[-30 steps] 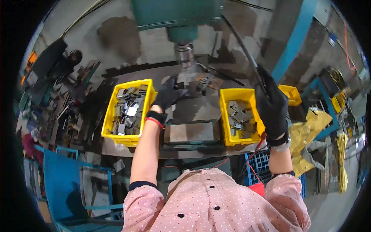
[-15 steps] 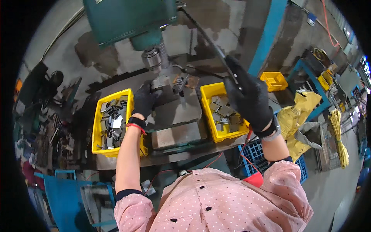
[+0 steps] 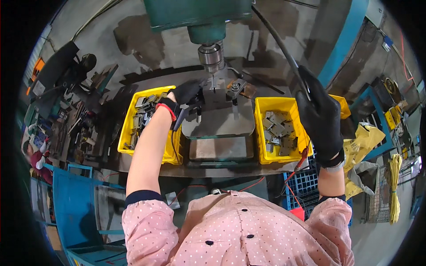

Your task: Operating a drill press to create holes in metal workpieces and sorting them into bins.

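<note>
My right hand (image 3: 320, 117), in a black glove, is wrapped round the long lever (image 3: 284, 46) of a green drill press (image 3: 197, 12). Under the press head, the metal chuck (image 3: 210, 56) carries a thin drill bit (image 3: 213, 82) over a metal fixture (image 3: 217, 98) on the machine's base. My left hand (image 3: 186, 92), also black-gloved, is at the fixture's left side with its fingers curled. Below its palm shows a dark handle-like object (image 3: 181, 118); the fingers hide its grip and exact kind.
Yellow bins flank the base: the left bin (image 3: 125, 133) and the right bin (image 3: 262, 148) both hold small grey metal parts. A thin dark cord (image 3: 173, 144) hangs by the left bin. Yellow sacking (image 3: 361, 144) and a blue crate (image 3: 305, 179) are at the right.
The view has shifted, moving the bench and press to the right in the picture. My left forearm is more slanted, and a dark object now shows under that hand. My right hand stays on the lever.
</note>
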Demonstrator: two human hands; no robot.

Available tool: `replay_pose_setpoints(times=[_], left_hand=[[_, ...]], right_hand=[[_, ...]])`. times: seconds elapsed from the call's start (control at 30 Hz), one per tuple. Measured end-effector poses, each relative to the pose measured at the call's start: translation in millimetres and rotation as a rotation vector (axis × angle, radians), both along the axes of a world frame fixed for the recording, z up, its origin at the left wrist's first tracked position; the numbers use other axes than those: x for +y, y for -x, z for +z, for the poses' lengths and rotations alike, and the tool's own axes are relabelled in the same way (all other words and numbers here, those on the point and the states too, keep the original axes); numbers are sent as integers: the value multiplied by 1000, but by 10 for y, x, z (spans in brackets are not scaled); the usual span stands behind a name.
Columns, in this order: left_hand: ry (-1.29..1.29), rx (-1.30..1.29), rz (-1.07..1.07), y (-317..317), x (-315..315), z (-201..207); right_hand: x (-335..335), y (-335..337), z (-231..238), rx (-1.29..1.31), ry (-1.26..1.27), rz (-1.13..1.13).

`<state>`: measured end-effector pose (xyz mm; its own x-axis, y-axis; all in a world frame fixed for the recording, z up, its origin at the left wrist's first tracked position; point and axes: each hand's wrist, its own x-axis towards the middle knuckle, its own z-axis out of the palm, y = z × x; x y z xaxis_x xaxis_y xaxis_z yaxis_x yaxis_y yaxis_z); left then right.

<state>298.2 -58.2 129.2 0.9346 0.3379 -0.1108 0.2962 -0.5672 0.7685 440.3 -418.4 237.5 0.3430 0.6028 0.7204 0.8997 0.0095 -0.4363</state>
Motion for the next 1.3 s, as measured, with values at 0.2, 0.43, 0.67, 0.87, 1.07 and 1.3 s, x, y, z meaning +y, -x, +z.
replay_pose_setpoints(times=[0.2,0.43,0.67,0.87,1.07,1.3], left_hand=[[-183,1,-232,-138,522,-361],[-234,-171,-157,-205,218,-188],[82,-218,-126,-160,173,-269],[700,-166,52,-196,-244,57],[95,-176,0,-174,-123,-13],[-472,-70,-60,-178,121,-204]], right_hand=[[53,128,0,103,-22,0],[18,52,-48,16,29,1],[142,106,-269,125,-11,-38],[244,1,-659,192,-76,-20],[423,-56,-942,39,-175,-55],[536,-130,-1128,-44,-170,-154]])
